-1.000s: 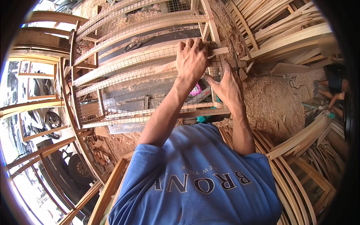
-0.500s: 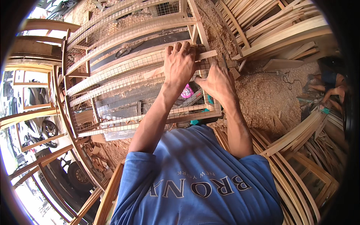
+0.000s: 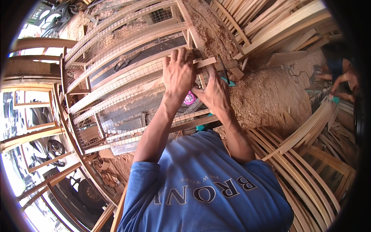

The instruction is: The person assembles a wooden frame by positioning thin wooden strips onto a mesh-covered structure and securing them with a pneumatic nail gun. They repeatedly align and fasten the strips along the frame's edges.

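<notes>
My left hand [image 3: 178, 73] lies over a short wooden strip [image 3: 205, 62], its fingers bent over the strip and the edge of a wire-mesh wooden frame [image 3: 127, 79]. Just to its right is my right hand [image 3: 213, 91], below the strip's free end. The right thumb points left and the other fingers curl out of sight by the frame's end, so what they grip is hidden. A dark upright rod with a teal part [image 3: 228, 81] stands right beside that hand. Through the mesh, a round pink object [image 3: 189, 98] shows under the left wrist.
Wood shavings [image 3: 266, 98] cover the floor at right. Stacked timber [image 3: 286, 27] lies at the far right, with long strips [image 3: 301, 181] near my right side. Another person [image 3: 342, 79] crouches at the right edge. Wooden frames [image 3: 34, 131] stand at left, a motorcycle [image 3: 50, 147] behind them.
The whole view has shifted a little, so the hands and strip appear slightly further left. More of the teal part by my right hand shows. The left hand keeps its hold on the strip.
</notes>
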Demonstrator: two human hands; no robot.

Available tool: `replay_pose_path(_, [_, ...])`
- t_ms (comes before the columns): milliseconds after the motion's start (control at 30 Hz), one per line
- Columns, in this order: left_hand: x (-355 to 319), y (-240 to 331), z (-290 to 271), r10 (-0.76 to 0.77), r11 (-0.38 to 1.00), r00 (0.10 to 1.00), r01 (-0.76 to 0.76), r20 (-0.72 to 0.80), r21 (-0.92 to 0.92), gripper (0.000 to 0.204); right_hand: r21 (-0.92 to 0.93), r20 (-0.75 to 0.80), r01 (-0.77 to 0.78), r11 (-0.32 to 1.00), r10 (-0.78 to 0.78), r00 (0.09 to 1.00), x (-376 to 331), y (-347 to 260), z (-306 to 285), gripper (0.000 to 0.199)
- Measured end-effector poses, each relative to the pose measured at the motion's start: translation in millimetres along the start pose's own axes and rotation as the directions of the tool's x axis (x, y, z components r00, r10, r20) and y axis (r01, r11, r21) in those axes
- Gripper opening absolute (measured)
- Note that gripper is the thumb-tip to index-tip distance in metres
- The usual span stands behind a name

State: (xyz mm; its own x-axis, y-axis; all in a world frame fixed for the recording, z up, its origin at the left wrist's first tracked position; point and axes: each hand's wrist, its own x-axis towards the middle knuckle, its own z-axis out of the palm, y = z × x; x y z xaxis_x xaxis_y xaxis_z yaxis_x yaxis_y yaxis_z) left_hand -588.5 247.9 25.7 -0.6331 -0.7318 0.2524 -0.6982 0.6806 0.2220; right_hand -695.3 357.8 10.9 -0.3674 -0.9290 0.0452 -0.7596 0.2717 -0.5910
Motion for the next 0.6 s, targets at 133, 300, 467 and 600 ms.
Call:
replay_pose_path(133, [2.9, -1.5, -4.7, 0.044, 0.998, 0.991, -0.049, 0.126, 0.037, 0.04, 0.129, -0.081, 0.059, 0.99, -0.049, 0.995, -5.5, 3.4, 6.4, 0.127])
replay_pose_path(300, [2.2, -1.7, -3.8, 0.128, 0.988, 0.991, -0.132, 0.047, 0.086, 0.038, 0.154, -0.304, 0.223, 0.963, -0.168, 0.938, -2.1, -9.7, -5.3, 0.128])
replay_pose_path(467, [1.4, -4.0, 0.0, 0.157, 0.985, 0.986, -0.161, 0.055, 0.069, 0.038, -0.227, -0.198, 0.237, 0.945, -0.283, 0.939, -4.6, -17.4, -15.6, 0.103])
replay_pose_path(600, [-1.8, -6.5, 1.4, 0.19, 0.982, 0.979, -0.189, -0.069, 0.027, 0.04, -0.223, -0.224, 0.238, 0.945, -0.287, 0.931, -6.8, -11.5, -11.8, 0.079])
